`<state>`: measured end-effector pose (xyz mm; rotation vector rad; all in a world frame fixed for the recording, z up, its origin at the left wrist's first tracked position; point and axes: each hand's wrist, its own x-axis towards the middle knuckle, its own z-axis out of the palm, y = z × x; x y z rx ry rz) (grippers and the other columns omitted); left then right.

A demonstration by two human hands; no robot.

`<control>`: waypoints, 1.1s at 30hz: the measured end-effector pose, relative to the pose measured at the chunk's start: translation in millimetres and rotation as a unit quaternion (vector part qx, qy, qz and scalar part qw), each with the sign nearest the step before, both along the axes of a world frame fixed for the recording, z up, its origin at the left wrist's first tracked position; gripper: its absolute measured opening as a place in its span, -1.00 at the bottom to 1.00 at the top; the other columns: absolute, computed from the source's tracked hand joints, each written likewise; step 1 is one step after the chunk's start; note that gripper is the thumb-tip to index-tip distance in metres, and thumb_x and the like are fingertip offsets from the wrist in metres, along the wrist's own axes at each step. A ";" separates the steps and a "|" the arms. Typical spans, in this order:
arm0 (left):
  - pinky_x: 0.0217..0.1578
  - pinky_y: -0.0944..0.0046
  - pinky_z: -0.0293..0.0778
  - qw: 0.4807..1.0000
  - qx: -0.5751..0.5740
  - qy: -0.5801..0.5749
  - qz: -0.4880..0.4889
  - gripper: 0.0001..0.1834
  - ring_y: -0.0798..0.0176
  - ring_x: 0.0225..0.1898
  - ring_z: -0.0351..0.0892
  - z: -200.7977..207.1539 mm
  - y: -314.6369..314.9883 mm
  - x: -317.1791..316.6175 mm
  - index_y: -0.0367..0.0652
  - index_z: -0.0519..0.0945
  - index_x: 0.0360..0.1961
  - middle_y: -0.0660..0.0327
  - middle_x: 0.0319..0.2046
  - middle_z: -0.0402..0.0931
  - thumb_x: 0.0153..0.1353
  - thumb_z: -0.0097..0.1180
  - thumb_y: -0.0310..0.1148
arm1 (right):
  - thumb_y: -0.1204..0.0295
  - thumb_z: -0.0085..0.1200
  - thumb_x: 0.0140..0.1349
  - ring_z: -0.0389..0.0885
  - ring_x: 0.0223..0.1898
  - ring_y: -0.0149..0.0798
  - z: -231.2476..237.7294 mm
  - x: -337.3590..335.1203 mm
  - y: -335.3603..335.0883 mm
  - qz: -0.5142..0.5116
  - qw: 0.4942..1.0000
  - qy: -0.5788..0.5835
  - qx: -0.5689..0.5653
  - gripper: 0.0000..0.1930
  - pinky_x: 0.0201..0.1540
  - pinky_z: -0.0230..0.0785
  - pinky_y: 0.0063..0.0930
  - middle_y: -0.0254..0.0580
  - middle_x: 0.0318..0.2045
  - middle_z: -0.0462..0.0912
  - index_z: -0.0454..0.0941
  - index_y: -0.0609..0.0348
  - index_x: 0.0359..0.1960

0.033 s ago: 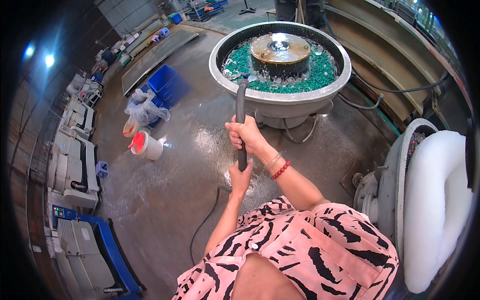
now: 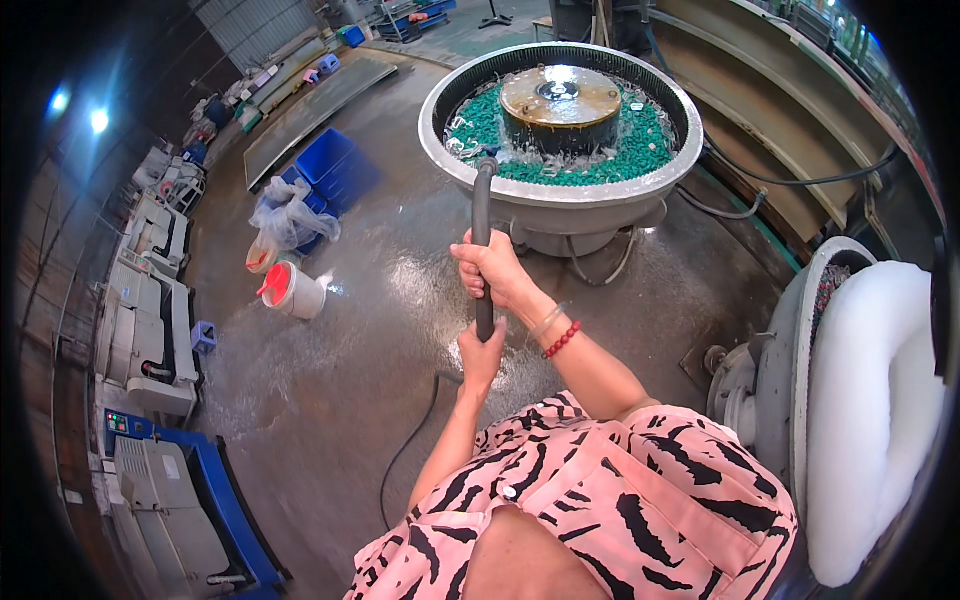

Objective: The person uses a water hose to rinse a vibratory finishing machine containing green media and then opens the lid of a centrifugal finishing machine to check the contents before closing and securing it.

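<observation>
A dark grey hose runs up from my hands to the near rim of a large round vibratory bowl. My right hand is wrapped round the hose at its upper part. Just below it, my left hand grips the same hose, thumb along it. The hose end points into the bowl, where water splashes near the central hub. Small green pieces fill the ring around the hub, with some pale or shiny pieces among them.
Blue crates with clear plastic bags and a white bucket with a red item stand left on the wet floor. Machines line the left wall. Close on my right is another bowl with a thick white ring.
My hands and the hose hold their place. In the bowl, the splashing water and the pale pieces among the green ones look slightly shifted.
</observation>
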<state>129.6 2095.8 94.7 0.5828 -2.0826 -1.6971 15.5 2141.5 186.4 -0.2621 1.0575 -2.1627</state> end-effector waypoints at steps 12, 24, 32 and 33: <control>-0.69 0.38 0.18 1.000 -0.012 -0.009 0.002 -0.70 0.53 -0.71 0.26 2.4 -3.4 3.1 -0.25 0.42 -0.67 0.38 -0.79 0.33 0.11 0.16 -0.35 | 0.53 0.03 0.19 0.14 -0.84 -0.50 3.1 3.1 -3.7 -0.002 1.000 0.004 0.004 -0.76 -0.82 -0.04 -0.57 -0.42 -0.77 0.20 0.16 0.03 -0.40; -0.68 0.38 0.17 1.000 0.005 -0.002 0.008 -0.71 0.54 -0.69 0.22 -1.2 -1.9 1.7 -0.27 0.43 -0.65 0.40 -0.77 0.31 0.12 0.15 -0.37 | 0.53 0.04 0.18 0.14 -0.83 -0.50 2.9 3.6 -2.9 -0.003 1.000 0.000 0.002 -0.76 -0.81 -0.04 -0.58 -0.42 -0.76 0.20 0.17 0.04 -0.42; -0.67 0.37 0.16 1.000 -0.010 0.007 0.012 -0.70 0.54 -0.68 0.20 -2.1 -0.8 0.1 -0.27 0.42 -0.67 0.41 -0.77 0.29 0.13 0.15 -0.37 | 0.53 0.04 0.18 0.15 -0.83 -0.51 4.3 3.2 -1.3 -0.002 1.000 0.001 0.005 -0.76 -0.81 -0.03 -0.60 -0.43 -0.76 0.21 0.17 0.04 -0.42; -0.67 0.37 0.17 1.000 -0.009 0.007 0.011 -0.70 0.54 -0.67 0.20 -2.0 -0.4 -0.3 -0.27 0.42 -0.67 0.41 -0.76 0.29 0.13 0.15 -0.37 | 0.53 0.04 0.18 0.15 -0.83 -0.51 3.8 2.6 -1.2 -0.003 1.000 0.001 0.006 -0.76 -0.81 -0.03 -0.60 -0.43 -0.76 0.21 0.17 0.04 -0.42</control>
